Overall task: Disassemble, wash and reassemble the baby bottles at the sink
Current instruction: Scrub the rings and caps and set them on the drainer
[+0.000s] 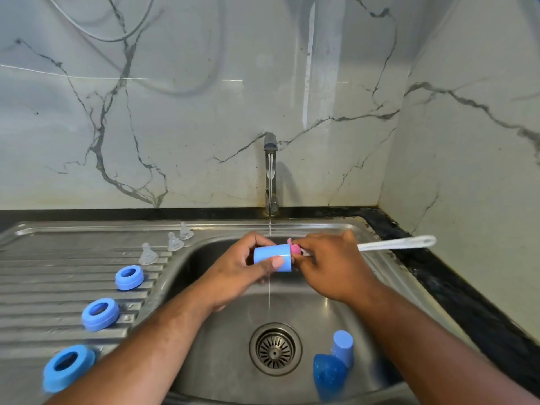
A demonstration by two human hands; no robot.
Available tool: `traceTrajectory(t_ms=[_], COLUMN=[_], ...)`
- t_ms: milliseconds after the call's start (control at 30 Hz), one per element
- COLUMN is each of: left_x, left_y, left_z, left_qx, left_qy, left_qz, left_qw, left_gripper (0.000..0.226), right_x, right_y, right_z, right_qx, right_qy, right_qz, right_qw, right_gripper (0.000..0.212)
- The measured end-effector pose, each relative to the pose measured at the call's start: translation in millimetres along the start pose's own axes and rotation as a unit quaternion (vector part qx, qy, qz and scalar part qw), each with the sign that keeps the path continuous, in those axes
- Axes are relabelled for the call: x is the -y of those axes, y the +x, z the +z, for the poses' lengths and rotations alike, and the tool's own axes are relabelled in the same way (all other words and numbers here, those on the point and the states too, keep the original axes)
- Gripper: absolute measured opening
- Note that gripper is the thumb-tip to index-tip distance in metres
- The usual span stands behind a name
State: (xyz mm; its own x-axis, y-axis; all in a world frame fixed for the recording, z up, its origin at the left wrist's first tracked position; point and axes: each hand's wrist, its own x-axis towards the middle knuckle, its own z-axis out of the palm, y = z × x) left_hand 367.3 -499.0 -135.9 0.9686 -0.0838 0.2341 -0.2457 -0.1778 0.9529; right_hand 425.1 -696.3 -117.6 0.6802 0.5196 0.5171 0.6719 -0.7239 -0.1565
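My left hand [244, 268] grips a light blue bottle cap [270, 254] held sideways over the sink basin [292, 305], under a thin stream from the tap [270, 171]. My right hand [330, 267] holds a bottle brush; its pink head [295, 249] sits at the cap's open end and its white handle [397, 243] points right. Three blue collar rings [129, 277] [100, 314] [68, 366] lie on the drainboard. Three clear teats [148, 254] [174, 242] [185, 231] stand behind them. Another blue cap [343, 347] and a dark blue bottle part [328, 375] lie in the basin.
The drain strainer [275, 349] sits in the basin's floor. The ridged steel drainboard [58, 276] stretches left. A black counter edge [455, 290] runs along the right, against the marble wall [467, 171].
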Motion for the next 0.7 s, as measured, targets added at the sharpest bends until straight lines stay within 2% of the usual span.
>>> traceTrajectory(t_ms=[100,200,300,367,433,533,633,700], left_x=[5,5,0,-3,-4,-3,-4,-1], left_y=[1,1,-2,-5,-7,-3,-3,-4], left_z=[-1,3,9,8,7,3,-1,-1], left_qx=[-0.018,-0.021,-0.048,-0.014,0.013,0.017,0.039,0.031], left_qy=[0.034,-0.010,-0.097,-0.093,-0.074,-0.081,0.011,0.051], left_qz=[0.044,0.024,-0.098,-0.217,-0.259,-0.155,-0.046,-0.005], left_qw=[0.998,0.999,0.989,0.972,0.963,0.984,0.998,0.998], left_gripper=[0.043,0.047,0.055,0.076,0.077,0.052,0.034,0.031], right_x=[0,-1,3,6,6,4,5,6], right_y=[0,-2,-3,-2,0,-1,-1,-1], right_z=[-2,-2,-3,-3,-3,-3,-4,-5], right_qx=[0.028,-0.018,-0.048,-0.050,-0.049,-0.040,0.020,0.056], right_qy=[0.044,-0.023,-0.079,-0.093,-0.098,-0.090,-0.053,-0.017], right_qz=[0.049,-0.008,-0.094,-0.124,-0.125,-0.067,0.001,0.043], right_qw=[0.997,1.000,0.991,0.987,0.986,0.993,0.998,0.997], right_gripper=[0.022,0.020,0.018,0.020,0.020,0.023,0.029,0.027])
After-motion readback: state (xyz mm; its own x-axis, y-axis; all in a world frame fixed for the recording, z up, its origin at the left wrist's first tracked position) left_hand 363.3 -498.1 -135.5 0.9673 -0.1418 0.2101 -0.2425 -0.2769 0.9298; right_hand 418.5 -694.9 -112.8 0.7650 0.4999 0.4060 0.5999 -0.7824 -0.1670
